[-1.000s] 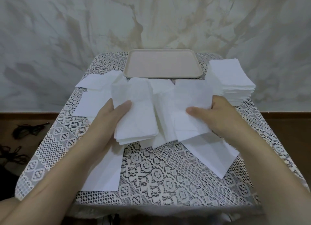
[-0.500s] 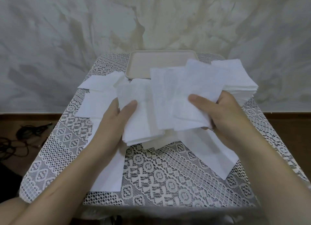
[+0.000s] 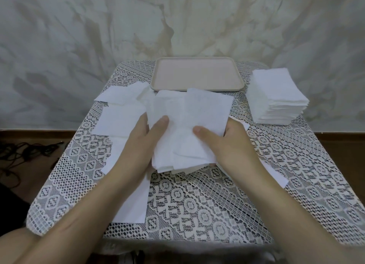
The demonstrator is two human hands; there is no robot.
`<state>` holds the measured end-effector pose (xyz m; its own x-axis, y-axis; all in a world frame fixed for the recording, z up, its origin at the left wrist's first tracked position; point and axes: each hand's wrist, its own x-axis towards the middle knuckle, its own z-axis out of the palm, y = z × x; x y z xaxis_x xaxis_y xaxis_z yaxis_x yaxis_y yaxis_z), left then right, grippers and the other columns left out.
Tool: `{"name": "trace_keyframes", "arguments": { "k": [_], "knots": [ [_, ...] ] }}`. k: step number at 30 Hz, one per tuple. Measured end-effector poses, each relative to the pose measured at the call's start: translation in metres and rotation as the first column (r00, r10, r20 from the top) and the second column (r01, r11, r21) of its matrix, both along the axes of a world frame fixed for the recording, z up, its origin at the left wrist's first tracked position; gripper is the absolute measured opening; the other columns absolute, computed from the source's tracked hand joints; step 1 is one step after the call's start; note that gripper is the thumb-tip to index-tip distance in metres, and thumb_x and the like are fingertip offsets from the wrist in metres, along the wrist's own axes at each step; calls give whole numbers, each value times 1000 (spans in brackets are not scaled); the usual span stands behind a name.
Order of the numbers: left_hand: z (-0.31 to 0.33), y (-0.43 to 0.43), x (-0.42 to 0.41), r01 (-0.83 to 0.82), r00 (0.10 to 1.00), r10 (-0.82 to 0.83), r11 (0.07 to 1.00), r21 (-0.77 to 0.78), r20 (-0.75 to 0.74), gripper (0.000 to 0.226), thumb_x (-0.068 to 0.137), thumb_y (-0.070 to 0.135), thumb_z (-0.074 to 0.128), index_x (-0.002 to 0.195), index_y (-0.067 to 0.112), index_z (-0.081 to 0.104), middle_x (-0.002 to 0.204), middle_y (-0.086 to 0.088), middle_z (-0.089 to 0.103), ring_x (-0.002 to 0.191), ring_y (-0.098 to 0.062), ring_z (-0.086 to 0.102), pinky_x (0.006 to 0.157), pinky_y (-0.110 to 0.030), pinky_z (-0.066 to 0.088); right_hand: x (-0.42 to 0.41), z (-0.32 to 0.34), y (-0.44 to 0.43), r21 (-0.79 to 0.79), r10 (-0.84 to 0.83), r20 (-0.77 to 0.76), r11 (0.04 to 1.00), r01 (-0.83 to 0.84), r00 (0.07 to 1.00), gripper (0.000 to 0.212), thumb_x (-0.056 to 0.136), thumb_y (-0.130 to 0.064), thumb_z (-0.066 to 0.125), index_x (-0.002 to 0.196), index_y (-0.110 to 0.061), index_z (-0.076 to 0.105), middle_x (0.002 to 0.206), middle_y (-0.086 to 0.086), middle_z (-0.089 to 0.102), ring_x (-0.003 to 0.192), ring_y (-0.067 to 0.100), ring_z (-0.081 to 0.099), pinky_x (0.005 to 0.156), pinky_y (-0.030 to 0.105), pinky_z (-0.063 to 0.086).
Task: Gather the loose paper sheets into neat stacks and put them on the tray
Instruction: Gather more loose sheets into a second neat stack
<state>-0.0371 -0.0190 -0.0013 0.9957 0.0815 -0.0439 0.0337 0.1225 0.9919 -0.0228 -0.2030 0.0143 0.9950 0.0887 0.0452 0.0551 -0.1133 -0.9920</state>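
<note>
Change: half a second ago the right hand held a fan of sheets up across the beige rectangular tray; now the fan lies on the left hand's pile, and the tray shows almost whole.
Hands: both grip one bundle of white paper sheets, thumbs on top, fingers underneath.
Bundle: mid-table, just before the tray's near rim.
Edges: uneven, with corners jutting at the near side.
Others: tall squared stack of white sheets at far right; loose white sheets at left.
Room: bare white lace cloth across the table's near middle and between bundle and stack.
</note>
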Motion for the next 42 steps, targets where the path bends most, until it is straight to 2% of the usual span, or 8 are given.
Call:
{"name": "trace_keyframes", "arguments": {
  "k": [4,7,11,16,20,26,33,42],
  "knots": [
    [6,1,0,51,999,-50,998,-29,6,50,98,40,67,143,22,55,130,-3,74,121,-26,71,98,-46,60,-1,6,-6,12,6,11,1000,-6,1000,8,94,-21,72,101,-25,74,98,-18,78,91,3,74,83,29,59],
    [8,1,2,66,998,-65,998,-3,12,49,96,43,63,141,24,58,130,1,75,121,-23,72,101,-47,56,-1,15,-17,-4,13,60,1000,-12,998,6,96,-20,69,98,-23,74,94,-15,78,86,4,74,73,20,58],
    [2,-4,0,85,996,-85,996,18,-1,50,97,45,63,143,28,55,132,4,74,121,-20,71,104,-49,55,5,20,-32,-134,-40,135,989,59,990,11,96,-18,69,99,-27,74,94,-8,77,88,18,72,77,36,58],
    [-5,-7,-1,78,997,-80,994,82,21,55,94,56,61,145,37,51,136,14,70,125,-12,68,107,-46,53,4,23,-37,-70,-9,45,998,12,999,14,95,-11,69,92,-23,74,85,-5,78,70,6,72,54,23,54],
    [-3,-11,-1,84,996,-85,993,83,19,54,91,63,64,137,39,55,130,17,73,121,-7,69,104,-41,54,1,20,-27,-38,-18,65,999,21,998,14,94,-10,71,92,-24,74,86,-7,79,77,10,75,62,27,59],
    [-4,-9,-1,118,993,-117,991,62,-18,56,95,50,62,146,28,55,137,5,71,127,-19,68,110,-50,50,-2,18,-19,58,-3,78,998,-2,997,13,94,-7,70,101,-16,75,89,-7,79,77,4,73,63,17,54],
    [-4,-11,-2,83,997,-82,992,97,-9,54,93,55,58,142,32,58,131,8,74,122,-14,70,108,-48,52,0,20,-24,-27,22,12,999,-21,1000,8,97,-10,67,96,-16,74,84,4,77,66,12,71,48,27,54],
    [-4,-12,-3,91,996,-90,991,99,-11,54,94,57,58,142,32,57,132,7,73,124,-16,69,110,-49,51,-2,15,-20,-5,8,-3,1000,-8,1000,9,97,-9,67,95,-13,74,81,10,75,59,13,67,42,25,49]
  ]
}}
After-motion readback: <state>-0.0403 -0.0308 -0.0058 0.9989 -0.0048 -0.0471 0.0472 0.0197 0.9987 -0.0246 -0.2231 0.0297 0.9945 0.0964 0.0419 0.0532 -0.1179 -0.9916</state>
